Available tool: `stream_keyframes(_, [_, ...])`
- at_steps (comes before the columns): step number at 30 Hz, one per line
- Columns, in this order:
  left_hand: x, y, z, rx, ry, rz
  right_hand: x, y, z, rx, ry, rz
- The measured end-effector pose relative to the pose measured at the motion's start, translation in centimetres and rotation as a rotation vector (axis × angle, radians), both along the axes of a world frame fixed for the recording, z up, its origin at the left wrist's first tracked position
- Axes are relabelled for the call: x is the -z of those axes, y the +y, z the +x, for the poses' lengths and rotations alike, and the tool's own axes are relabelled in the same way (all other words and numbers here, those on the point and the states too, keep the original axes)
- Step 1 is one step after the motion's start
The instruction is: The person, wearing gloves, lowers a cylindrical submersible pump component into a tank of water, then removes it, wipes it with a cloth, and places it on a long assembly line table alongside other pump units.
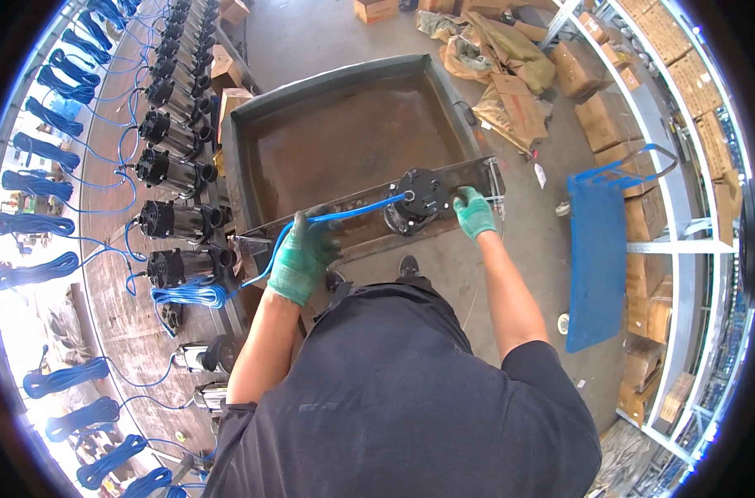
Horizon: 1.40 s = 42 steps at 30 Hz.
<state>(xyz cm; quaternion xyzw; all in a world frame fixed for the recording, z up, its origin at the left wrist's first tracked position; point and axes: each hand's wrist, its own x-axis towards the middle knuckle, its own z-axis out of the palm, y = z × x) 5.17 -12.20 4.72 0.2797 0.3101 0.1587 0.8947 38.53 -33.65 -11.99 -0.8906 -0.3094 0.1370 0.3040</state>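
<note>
From the head view we list: one pump [417, 199], black-topped, standing upright at the near edge of a wide grey tank [356, 73], in front of the person and between the two hands; one blue cable [356, 213], rising from the pump's top, running leftward to the left hand and on down to the bench side; one left hand [298, 259], gloved in green, fingers partly extended toward the pump, the cable passing at the crook of the thumb, though we cannot tell whether the fingers pinch it; one right hand [475, 214], likewise gloved, fingers bent, just beside the pump's right side, though we cannot tell whether they touch it or how tightly they are pressed together; the tank itself, with a brown-stained inside; to the left, we count in a long bench [116, 332] with a worn brown top, bearing a row of black-and-steel pumps [174, 170] and many bundles of blue cable [53, 195]; one further coil [190, 295], blue, at the bench's near edge, close to the left forearm; to the right, we enter one blue cart [597, 266] with a tubular handle, metal shelving [680, 247] stacked with cardboard boxes [607, 122]; and, beyond the tank's far right corner, crumpled brown wrapping [510, 108] on the floor.
</note>
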Motion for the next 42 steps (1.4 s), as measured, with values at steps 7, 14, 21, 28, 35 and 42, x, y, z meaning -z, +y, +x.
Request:
stream_keyframes(7, [1.2,-1.0,0.8,0.025,-0.017,-0.118,1.5,1.3,-0.3,0.019,0.057,-0.020])
stream_keyframes(14, [-0.8,-1.4,2.2,0.014,-0.155,-0.144,2.1,1.9,-0.2,0.015,0.097,-0.027])
stream_keyframes(21, [-1.1,2.1,-2.2,-0.303,-0.212,-0.008,-2.1,3.0,-1.4,0.062,0.261,0.042])
stream_keyframes(28, [5.3,7.0,-12.7,-0.495,0.265,0.426,-10.8,7.5,-9.8,-0.183,0.205,0.277])
stream_keyframes(35, [2.4,3.5,-10.1,-0.472,0.393,0.399,-11.5,9.3,-12.2,-0.286,-0.006,0.177])
stream_keyframes(42, [-3.1,2.5,-7.1,-0.247,-0.178,0.219,-4.8,4.0,-4.2,0.111,0.580,0.130])
